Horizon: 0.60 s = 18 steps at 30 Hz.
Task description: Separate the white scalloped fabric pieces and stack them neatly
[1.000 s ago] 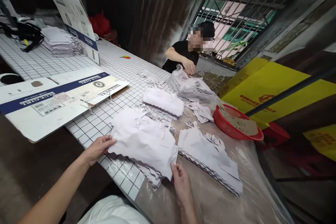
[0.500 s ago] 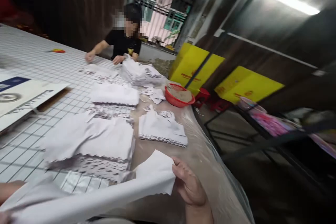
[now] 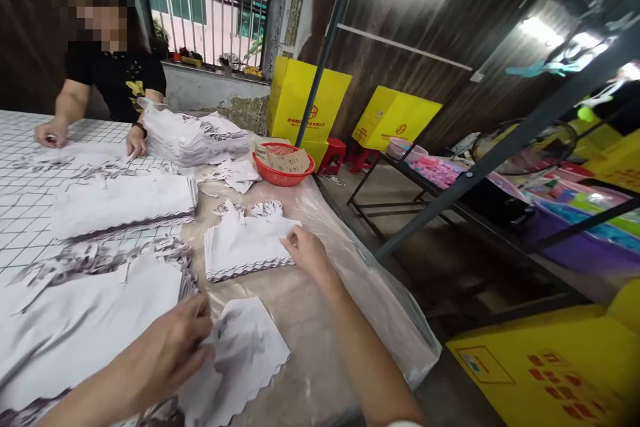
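**Right hand (image 3: 308,253) at small stack (image 3: 245,247); left hand (image 3: 173,343) on loose cloth (image 3: 253,340)**

Hidden or unclear: the near left part of the loose cloth is covered by the left hand and blurred; its lower end is cut off by the bottom edge. The large stack (image 3: 100,307) is cropped at the left and partly covered by the left forearm. The face of the co-worker (image 3: 113,83) is masked. The yellow box (image 3: 540,363) at lower right is cut off.

Hands: the left hand is curled, and the loose cloth is held at its fingertips, above the plastic-covered table (image 3: 325,347), just beside the large stack. The right hand is narrowed, thumb and fingertips set on the right edge of the small stack; whether a sheet is pinched cannot be told. The small stack lies flat on the plastic, nearer than the red basket (image 3: 283,179).

Compared with half a second ago: the loose cloth was then stretched low between both hands. It has been released by the right hand, which has been brought to the small stack. The view has been turned rightward; the purple tub (image 3: 565,243) is now seen.
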Available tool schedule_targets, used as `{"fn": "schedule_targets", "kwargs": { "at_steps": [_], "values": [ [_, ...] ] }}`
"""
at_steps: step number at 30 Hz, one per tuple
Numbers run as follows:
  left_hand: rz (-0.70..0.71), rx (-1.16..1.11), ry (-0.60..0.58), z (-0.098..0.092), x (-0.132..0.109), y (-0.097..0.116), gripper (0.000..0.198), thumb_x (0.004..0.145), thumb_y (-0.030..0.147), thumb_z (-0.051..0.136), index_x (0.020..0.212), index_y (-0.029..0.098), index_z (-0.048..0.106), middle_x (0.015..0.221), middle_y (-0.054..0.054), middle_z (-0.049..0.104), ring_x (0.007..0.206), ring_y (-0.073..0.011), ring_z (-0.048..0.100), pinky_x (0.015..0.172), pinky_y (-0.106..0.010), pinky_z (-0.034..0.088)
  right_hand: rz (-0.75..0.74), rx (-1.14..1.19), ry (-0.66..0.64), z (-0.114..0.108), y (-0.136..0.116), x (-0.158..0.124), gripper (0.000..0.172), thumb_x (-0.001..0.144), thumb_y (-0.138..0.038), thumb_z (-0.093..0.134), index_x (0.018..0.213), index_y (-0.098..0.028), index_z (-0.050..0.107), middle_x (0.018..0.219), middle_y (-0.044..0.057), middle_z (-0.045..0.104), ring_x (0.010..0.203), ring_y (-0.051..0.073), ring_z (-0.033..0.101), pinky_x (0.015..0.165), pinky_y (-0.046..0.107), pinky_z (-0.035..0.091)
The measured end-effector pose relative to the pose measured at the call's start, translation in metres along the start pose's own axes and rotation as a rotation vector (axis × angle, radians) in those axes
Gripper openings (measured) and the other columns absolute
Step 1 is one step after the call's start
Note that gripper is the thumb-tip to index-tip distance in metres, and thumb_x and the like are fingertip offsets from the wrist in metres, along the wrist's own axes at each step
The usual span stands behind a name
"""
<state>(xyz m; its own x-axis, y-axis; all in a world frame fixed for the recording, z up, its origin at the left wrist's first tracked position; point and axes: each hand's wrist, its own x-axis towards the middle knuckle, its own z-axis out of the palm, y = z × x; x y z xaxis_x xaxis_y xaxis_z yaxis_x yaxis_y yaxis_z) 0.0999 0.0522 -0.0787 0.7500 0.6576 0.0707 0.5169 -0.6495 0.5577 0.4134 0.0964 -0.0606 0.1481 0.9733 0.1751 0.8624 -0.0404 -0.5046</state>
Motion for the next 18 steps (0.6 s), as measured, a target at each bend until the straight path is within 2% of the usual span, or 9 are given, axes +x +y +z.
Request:
{"fn": "schedule_targets", "kwargs": {
  "at_steps": [2, 4, 7, 10, 12, 14, 16, 18],
  "values": [
    [0.088, 0.091, -0.013, -0.005, 0.046, 0.004, 0.021, 0.086, 0.022, 0.05, 0.066, 0.019, 0.056, 0.113, -0.012, 0.062, 0.094, -0.0245, 0.059, 0.077, -0.037, 0.051, -0.006, -0.15, 0.022, 0.01, -0.007, 0.037, 0.022, 0.085, -0.033, 0.066, 0.102, -0.02, 0.064, 0.104, 0.008, 0.067, 0.095, 0.021, 0.061, 0.082, 0.03, 0.045],
    [0.108, 0.161, -0.061, -0.004, 0.084, 0.002, 0.016, 0.079, 0.015, 0.053, 0.064, 0.018, 0.057, 0.129, -0.015, 0.057, 0.111, -0.0296, 0.056, 0.086, -0.041, 0.05, 0.013, -0.221, -0.022, 0.022, -0.011, 0.068, 0.031, 0.081, -0.033, 0.071, 0.108, -0.02, 0.065, 0.119, 0.013, 0.063, 0.109, 0.025, 0.058, 0.087, 0.033, 0.045],
    [0.07, 0.192, -0.213, 0.004, 0.116, -0.008, 0.012, 0.073, 0.009, 0.056, 0.065, 0.017, 0.061, 0.136, -0.015, 0.055, 0.12, -0.0326, 0.055, 0.094, -0.044, 0.049, 0.059, -0.209, -0.083, 0.04, -0.006, 0.098, 0.016, 0.08, -0.023, 0.069, 0.095, -0.019, 0.071, 0.116, 0.014, 0.065, 0.108, 0.027, 0.059, 0.084, 0.034, 0.046],
    [0.067, 0.16, -0.27, 0.013, 0.122, -0.017, 0.014, 0.07, 0.005, 0.055, 0.065, 0.017, 0.061, 0.135, -0.013, 0.057, 0.12, -0.0313, 0.056, 0.095, -0.042, 0.048, 0.096, -0.167, -0.15, 0.048, 0.009, 0.118, 0.008, 0.081, -0.016, 0.065, 0.079, -0.019, 0.072, 0.097, 0.008, 0.07, 0.091, 0.021, 0.064, 0.076, 0.03, 0.047],
    [0.073, 0.144, -0.255, 0.017, 0.121, -0.02, 0.016, 0.069, 0.004, 0.055, 0.066, 0.018, 0.062, 0.135, -0.012, 0.058, 0.121, -0.0308, 0.055, 0.095, -0.04, 0.049, 0.13, -0.137, -0.187, 0.047, 0.022, 0.13, 0.009, 0.084, -0.021, 0.066, 0.077, -0.018, 0.07, 0.084, 0.003, 0.07, 0.078, 0.016, 0.064, 0.072, 0.028, 0.048],
    [0.074, 0.137, -0.243, 0.018, 0.119, -0.021, 0.016, 0.069, 0.004, 0.055, 0.067, 0.018, 0.062, 0.136, -0.012, 0.058, 0.123, -0.0304, 0.054, 0.095, -0.04, 0.048, 0.186, -0.122, -0.185, 0.041, 0.037, 0.143, 0.017, 0.088, -0.031, 0.065, 0.08, -0.016, 0.068, 0.078, 0.0, 0.068, 0.07, 0.013, 0.061, 0.069, 0.028, 0.049],
    [0.073, 0.136, -0.246, 0.018, 0.118, -0.021, 0.016, 0.069, 0.005, 0.054, 0.066, 0.018, 0.062, 0.136, -0.011, 0.058, 0.123, -0.0295, 0.054, 0.095, -0.039, 0.048, 0.258, -0.13, -0.126, 0.03, 0.05, 0.151, 0.022, 0.092, -0.034, 0.06, 0.086, -0.014, 0.068, 0.081, 0.002, 0.067, 0.07, 0.014, 0.062, 0.068, 0.028, 0.048],
    [0.072, 0.138, -0.247, 0.018, 0.118, -0.021, 0.016, 0.069, 0.005, 0.054, 0.064, 0.018, 0.061, 0.135, -0.01, 0.059, 0.121, -0.0288, 0.055, 0.095, -0.039, 0.048, 0.316, -0.155, -0.026, 0.02, 0.059, 0.152, 0.024, 0.095, -0.03, 0.053, 0.096, -0.012, 0.068, 0.09, 0.01, 0.068, 0.077, 0.02, 0.063, 0.069, 0.031, 0.047]
  ]
}}
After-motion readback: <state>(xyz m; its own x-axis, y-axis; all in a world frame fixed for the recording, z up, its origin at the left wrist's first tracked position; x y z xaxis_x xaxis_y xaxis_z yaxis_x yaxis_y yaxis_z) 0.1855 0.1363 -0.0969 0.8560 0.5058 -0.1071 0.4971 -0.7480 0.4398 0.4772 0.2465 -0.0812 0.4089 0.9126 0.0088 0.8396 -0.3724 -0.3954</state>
